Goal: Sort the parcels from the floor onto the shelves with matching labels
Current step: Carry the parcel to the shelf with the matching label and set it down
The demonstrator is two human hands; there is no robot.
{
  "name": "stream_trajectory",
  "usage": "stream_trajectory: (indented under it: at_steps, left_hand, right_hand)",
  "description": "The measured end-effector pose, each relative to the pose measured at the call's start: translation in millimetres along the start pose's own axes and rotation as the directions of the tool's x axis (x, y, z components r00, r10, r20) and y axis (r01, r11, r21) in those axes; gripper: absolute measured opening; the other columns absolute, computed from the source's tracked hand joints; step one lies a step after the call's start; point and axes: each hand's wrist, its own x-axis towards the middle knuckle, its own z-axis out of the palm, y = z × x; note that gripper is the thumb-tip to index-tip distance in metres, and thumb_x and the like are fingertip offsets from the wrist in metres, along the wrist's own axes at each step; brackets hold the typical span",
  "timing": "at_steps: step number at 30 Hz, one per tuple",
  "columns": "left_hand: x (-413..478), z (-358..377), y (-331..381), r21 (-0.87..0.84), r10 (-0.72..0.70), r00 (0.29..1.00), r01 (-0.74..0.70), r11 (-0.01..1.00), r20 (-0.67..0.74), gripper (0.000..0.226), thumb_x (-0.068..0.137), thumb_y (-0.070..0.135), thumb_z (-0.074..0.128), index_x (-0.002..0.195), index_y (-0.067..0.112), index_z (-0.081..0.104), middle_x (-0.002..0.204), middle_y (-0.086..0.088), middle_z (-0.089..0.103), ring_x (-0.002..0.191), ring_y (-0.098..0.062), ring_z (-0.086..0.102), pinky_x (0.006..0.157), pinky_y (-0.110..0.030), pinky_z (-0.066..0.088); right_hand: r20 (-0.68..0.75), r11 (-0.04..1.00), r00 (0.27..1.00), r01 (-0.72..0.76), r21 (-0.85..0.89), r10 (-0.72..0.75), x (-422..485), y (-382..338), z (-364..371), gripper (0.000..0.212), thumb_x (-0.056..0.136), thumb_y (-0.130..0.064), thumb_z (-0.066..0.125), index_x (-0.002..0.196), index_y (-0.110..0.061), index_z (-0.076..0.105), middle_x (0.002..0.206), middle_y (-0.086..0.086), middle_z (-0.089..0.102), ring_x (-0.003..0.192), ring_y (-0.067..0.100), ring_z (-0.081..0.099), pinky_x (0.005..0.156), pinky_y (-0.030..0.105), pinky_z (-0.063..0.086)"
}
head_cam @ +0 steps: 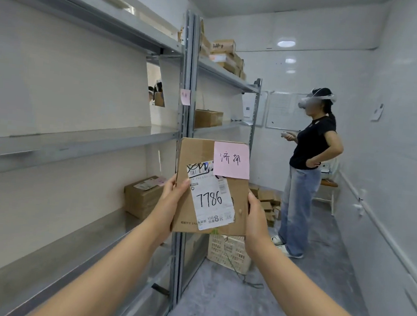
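Cardboard parcel [212,187] marked 7786 gripped by both hands, left hand [173,200] and right hand [256,217], unshelved; more boxes on floor [266,199].

parcel [211,173] upright (pink note [231,160]) | left hand [172,197], right hand [256,212] gripping sides

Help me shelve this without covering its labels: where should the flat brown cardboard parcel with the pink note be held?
By its two long side edges, low down, one hand from each side, as the left hand and right hand do. The flat brown cardboard parcel stands upright and thin, labels facing you.
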Motion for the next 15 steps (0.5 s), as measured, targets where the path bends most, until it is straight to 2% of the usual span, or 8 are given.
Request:
stream_trajectory:
  at_steps: [3,6,11,13,15]
  left_hand:
    - [24,27,-8,-0.001,-0.001,1.0,0.001,1.0,-0.015,0.052,0.091,0.045,0.053,0.138,0.031,0.037,0.111,-0.004,0.07,0.087,-0.021,0.069,0.063,-0.034,0.057]
    - [47,43,-14,0.004,0.003,0.999,-0.003,1.0,-0.046,0.054,0.09,0.047,0.053,0.139,0.032,0.036,0.111,-0.003,0.07,0.09,-0.023,0.069,0.07,-0.038,0.057]
    - [83,44,-16,0.017,0.0,0.995,0.001,1.0,-0.099,0.053,0.091,0.045,0.053,0.139,0.033,0.036,0.115,-0.004,0.069,0.094,-0.025,0.068,0.072,-0.04,0.057]
    - [100,38,-16,0.004,0.002,0.993,-0.002,1.0,-0.119,0.06,0.085,0.048,0.059,0.139,0.036,0.036,0.118,-0.005,0.068,0.101,-0.029,0.067,0.083,-0.049,0.056]
    - [117,30,-17,-0.013,0.003,0.99,-0.005,1.0,-0.142,0.067,0.077,0.051,0.062,0.137,0.038,0.036,0.118,-0.006,0.068,0.106,-0.033,0.066,0.091,-0.058,0.051]
  right_hand:
    - [0.026,1.0,1.0,-0.002,-0.024,0.003,32,-3,-26,0.045,0.101,-0.037,0.027,0.12,-0.024,0.065,0.105,0.0,0.075,0.101,0.021,0.069,0.067,0.027,0.053]
    - [0.053,1.0,0.999,0.006,-0.016,-0.006,60,-5,-39,0.045,0.1,-0.037,0.028,0.112,-0.024,0.069,0.099,-0.002,0.076,0.095,0.019,0.07,0.066,0.027,0.054]
    - [0.061,1.0,0.998,-0.015,-0.011,0.016,103,6,-34,0.047,0.099,-0.037,0.028,0.093,-0.025,0.073,0.093,0.001,0.077,0.099,0.028,0.068,0.086,0.043,0.052]
    - [0.091,1.0,0.996,-0.02,-0.017,0.021,122,12,-27,0.047,0.099,-0.037,0.027,0.094,-0.026,0.072,0.095,0.002,0.076,0.101,0.029,0.067,0.092,0.048,0.051]
    - [0.112,1.0,0.994,-0.008,-0.013,0.009,142,17,-18,0.046,0.1,-0.037,0.026,0.1,-0.028,0.071,0.096,0.0,0.076,0.101,0.026,0.068,0.092,0.046,0.051]
